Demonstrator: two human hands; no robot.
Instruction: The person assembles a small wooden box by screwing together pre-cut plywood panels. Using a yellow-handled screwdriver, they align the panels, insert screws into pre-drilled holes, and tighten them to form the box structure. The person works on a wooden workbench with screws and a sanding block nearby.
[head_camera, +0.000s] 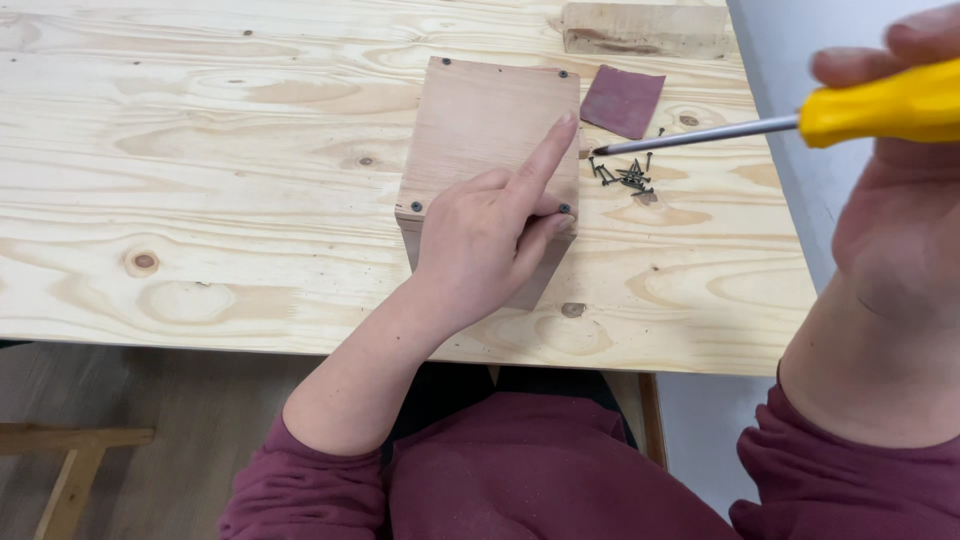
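Note:
A small wooden box with dark screws in its top corners stands on the pale pine table. My left hand rests on the box's near right corner, index finger stretched along the right edge, thumb by a corner screw. My right hand is raised close to the camera at the right, shut on a yellow-handled screwdriver. Its metal shaft points left, with the tip just above a small heap of black screws lying right of the box.
A dark red square of sandpaper lies beyond the screws. A rough wood block sits at the table's far edge. The table's right edge meets a pale wall. Below are my maroon sleeves, lap and a wooden floor.

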